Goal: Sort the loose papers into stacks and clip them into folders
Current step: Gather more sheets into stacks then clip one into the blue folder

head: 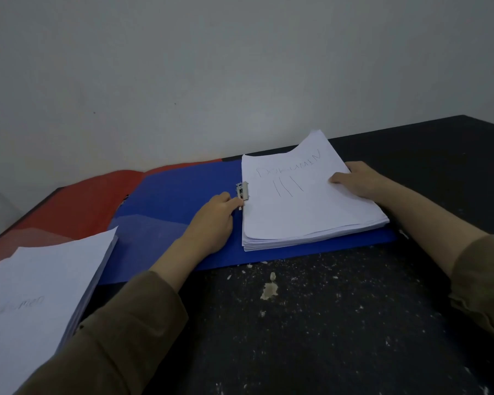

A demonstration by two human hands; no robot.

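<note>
Head view: we pinch the clip [242, 191] with left fingers [231, 199]; right hand [357, 181] flat on one stack [305, 201] in blue folder [168, 201]; another stack [40, 292] unclipped.

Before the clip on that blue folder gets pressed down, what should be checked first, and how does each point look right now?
1. Paper stack lies on the blue folder: ok.
2. Stack's left edge at the metal clip: ok.
3. Sheets squared up: not ok, edges fan out.
4. Right hand holds the stack's far side: ok.
5. Left hand fingers on the clip: ok.
6. Clip lever open or locked: cannot tell.
</note>
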